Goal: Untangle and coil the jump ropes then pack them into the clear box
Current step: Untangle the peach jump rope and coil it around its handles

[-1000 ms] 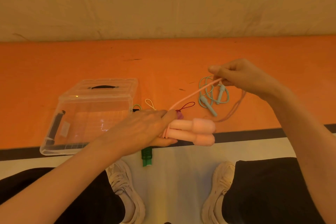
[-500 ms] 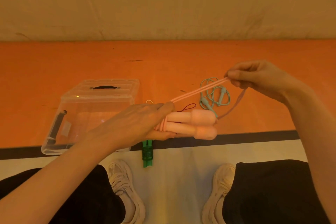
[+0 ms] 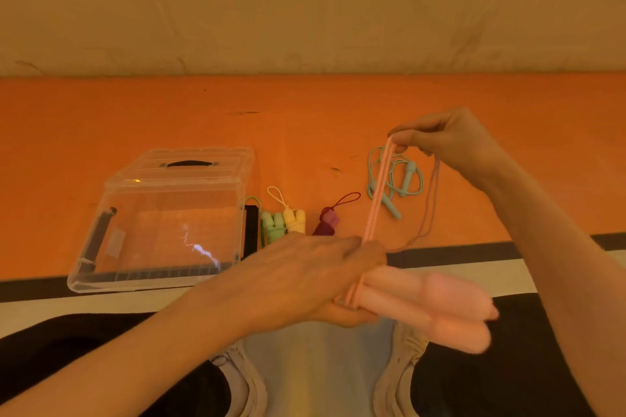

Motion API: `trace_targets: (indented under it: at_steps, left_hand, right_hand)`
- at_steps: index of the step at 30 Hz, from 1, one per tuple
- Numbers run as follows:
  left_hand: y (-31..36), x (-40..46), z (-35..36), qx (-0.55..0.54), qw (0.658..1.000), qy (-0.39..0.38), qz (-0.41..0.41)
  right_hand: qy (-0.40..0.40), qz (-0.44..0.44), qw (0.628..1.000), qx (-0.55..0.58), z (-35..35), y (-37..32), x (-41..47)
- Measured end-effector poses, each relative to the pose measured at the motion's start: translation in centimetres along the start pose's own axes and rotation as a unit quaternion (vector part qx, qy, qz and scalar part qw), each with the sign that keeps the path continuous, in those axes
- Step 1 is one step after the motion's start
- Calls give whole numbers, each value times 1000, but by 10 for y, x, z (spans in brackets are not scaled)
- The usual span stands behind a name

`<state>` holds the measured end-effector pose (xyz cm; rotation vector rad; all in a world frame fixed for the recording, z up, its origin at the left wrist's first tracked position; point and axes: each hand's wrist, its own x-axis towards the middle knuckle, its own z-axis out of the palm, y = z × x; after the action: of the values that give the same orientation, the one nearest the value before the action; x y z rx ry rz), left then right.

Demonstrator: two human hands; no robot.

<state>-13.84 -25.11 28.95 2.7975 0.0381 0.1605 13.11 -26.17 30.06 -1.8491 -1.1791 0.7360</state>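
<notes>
Pink cord (image 3: 377,200) is stretching between my right hand (image 3: 447,142), pinching its loops, and my left hand (image 3: 311,278), gripping both pink handles (image 3: 430,305), while the clear box (image 3: 162,220) is sitting empty and other ropes are waiting.

Clear box (image 3: 162,213) lies left of the coiled ropes (image 3: 284,218).
</notes>
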Motion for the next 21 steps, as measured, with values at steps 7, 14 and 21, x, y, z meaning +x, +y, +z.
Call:
trace_targets:
  at_steps: [7,14,21]
  left_hand:
    - [-20,-6,-32,-254,937,191,-143]
    - [-43,0,-35,-245,890,313,-223]
    - [-60,4,-26,-164,880,318,-313]
  right_hand:
    - [-3,16,1000,12,-2,1,-7]
    - [-97,37,995,-8,6,5,-16]
    - [-236,40,971,-19,16,5,-33]
